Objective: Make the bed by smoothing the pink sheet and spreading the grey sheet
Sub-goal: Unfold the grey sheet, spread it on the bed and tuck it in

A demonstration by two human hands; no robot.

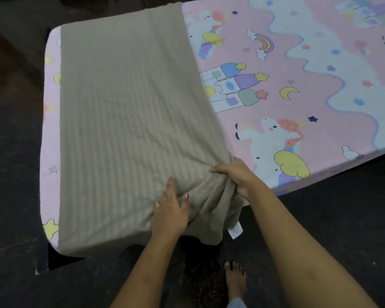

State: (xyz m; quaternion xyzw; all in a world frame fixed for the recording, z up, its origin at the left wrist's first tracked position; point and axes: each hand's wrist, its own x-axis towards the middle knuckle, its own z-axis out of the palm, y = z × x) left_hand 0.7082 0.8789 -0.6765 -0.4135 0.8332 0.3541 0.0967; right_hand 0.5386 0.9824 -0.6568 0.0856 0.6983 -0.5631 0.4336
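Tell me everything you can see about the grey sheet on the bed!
The grey-beige striped fabric sheet lies as a long strip over the left part of the pink unicorn-print sheet, mostly flat, with ribbed lines running along it. Its near end hangs over the bed's edge, and a small white label dangles from the corner there. That corner is bunched into wrinkles: the right hand grips the gathered cloth, and the left hand presses on it beside.
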